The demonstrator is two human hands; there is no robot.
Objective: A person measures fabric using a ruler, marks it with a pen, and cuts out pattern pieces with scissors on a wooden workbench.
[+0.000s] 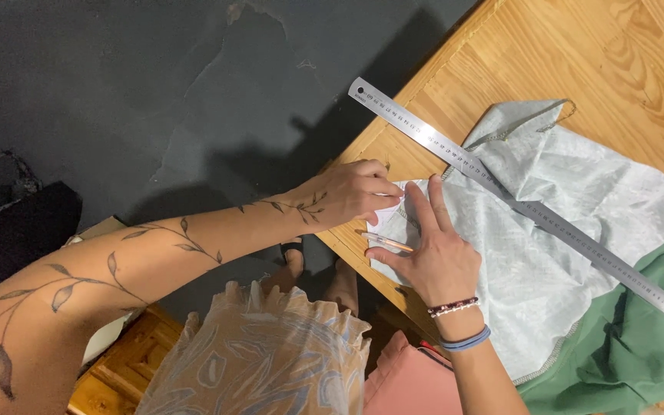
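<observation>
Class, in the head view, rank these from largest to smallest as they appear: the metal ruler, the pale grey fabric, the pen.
1. Pale grey fabric, covering the most area.
2. Metal ruler, long but narrow.
3. Pen, clearly smallest, partly under the right hand.

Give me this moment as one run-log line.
left hand: pinching pale fabric corner | right hand: flat on fabric, pen beside thumb | steel ruler: lying diagonally across fabric | green cloth: underneath

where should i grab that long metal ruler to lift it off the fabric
Probably by the upper-left end of the metal ruler. That end juts past the pale fabric over bare wooden table, clear of both hands, so fingers can pinch its two long edges from the table-edge side. It lies flat and thin, so tipping one edge up first should help.
</observation>
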